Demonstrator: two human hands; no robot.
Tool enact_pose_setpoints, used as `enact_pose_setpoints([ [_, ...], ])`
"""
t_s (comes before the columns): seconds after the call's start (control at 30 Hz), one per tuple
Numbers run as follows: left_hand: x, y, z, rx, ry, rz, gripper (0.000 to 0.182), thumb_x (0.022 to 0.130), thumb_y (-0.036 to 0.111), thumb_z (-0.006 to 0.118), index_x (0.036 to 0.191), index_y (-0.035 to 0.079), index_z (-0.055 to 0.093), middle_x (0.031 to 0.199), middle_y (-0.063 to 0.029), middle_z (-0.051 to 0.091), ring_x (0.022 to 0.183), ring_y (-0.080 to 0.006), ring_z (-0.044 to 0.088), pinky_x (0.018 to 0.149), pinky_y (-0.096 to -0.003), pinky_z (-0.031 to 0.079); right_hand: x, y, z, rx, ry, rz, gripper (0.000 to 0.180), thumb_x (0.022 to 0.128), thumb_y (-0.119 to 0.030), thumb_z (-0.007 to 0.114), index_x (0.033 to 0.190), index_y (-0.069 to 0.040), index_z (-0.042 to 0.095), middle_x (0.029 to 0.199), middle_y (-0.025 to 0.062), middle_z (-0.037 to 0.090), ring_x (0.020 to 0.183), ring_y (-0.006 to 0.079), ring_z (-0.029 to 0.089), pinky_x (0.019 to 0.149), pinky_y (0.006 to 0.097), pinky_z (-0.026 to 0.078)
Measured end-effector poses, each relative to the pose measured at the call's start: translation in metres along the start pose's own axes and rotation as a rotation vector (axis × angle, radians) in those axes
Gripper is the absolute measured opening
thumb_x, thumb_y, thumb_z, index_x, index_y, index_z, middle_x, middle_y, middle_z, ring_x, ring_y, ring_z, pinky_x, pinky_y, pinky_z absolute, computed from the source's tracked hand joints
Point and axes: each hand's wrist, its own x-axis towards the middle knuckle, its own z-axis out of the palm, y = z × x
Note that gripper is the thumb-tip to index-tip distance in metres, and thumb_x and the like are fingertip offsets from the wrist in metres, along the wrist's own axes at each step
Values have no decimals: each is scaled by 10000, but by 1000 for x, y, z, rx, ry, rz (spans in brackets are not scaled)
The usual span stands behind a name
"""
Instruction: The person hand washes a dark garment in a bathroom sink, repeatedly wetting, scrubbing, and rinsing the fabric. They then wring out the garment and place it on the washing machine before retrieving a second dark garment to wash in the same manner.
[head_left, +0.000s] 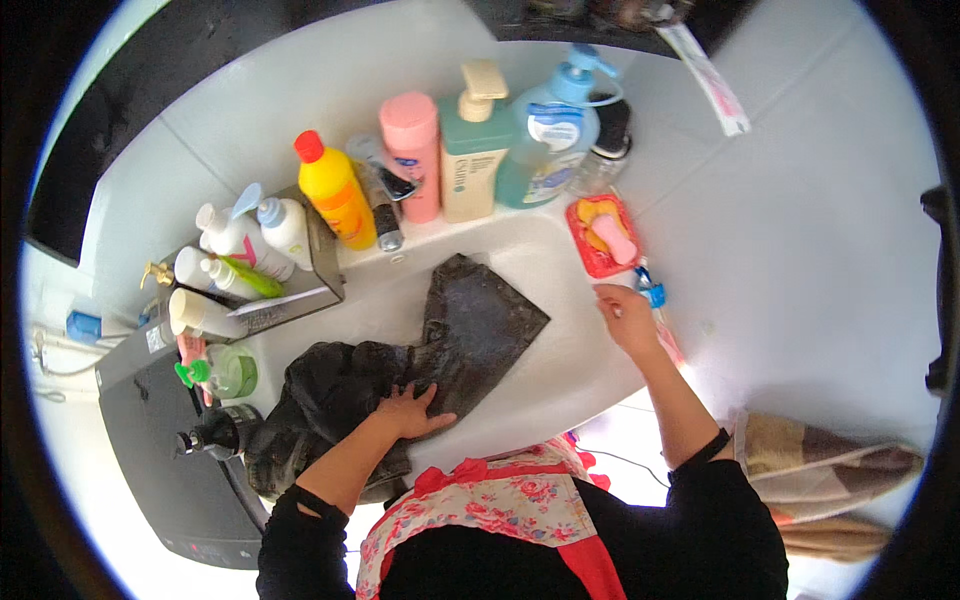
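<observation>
A dark, wet-looking garment lies spread in the white washbasin and hangs over its left front edge. My left hand rests on the garment, fingers spread and palm down. Over the basin's right rim is my right hand, its fingers curled; whether something small is between them cannot be told. Just beyond that hand sits a red soap dish with a pink bar of soap on yellow-orange pieces. A blue-capped item lies right beside the right hand.
Along the back rim stand a yellow bottle, a pink bottle, a green-and-cream pump bottle and a blue pump bottle. A grey basket of bottles is at the left, near a green pump bottle. Towels hang right.
</observation>
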Motion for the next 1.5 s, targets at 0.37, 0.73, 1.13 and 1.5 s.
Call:
enact_pose_setpoints([
  [0.37,76,-12,-4,136,171,-88,582,848,662,288,1371,512,82,1498,-84,-78,1297,-531,-71,994,-650,233,-92,70,-38,-398,132,-118,388,737,-140,653,1105,-42,577,1132,167,567,1043,321,532,894,383,434],
  [0.73,-5,-22,-13,177,23,-68,1099,699,812,321,1399,-21,166,1419,-304,161,1328,-407,189,1083,-382,195,-69,60,-29,-497,56,46,511,785,-150,587,1256,-75,404,923,188,521,788,370,557,698,438,469],
  [1.13,-75,21,28,330,449,224,353,841,300,515,960,-23,593,740,-166,637,713,-328,629,654,-418,491,-47,-111,210,497,-705,-416,183,886,-160,471,1042,-64,461,916,175,547,866,320,545,770,406,429],
  [1.5,-101,14,48,314,678,220,105,707,119,556,785,51,579,685,-91,620,662,-241,625,619,-352,477,-34,-95,246,168,-1148,-985,309,934,-334,413,1054,-71,520,1297,132,407,1288,321,290,957,449,328],
])
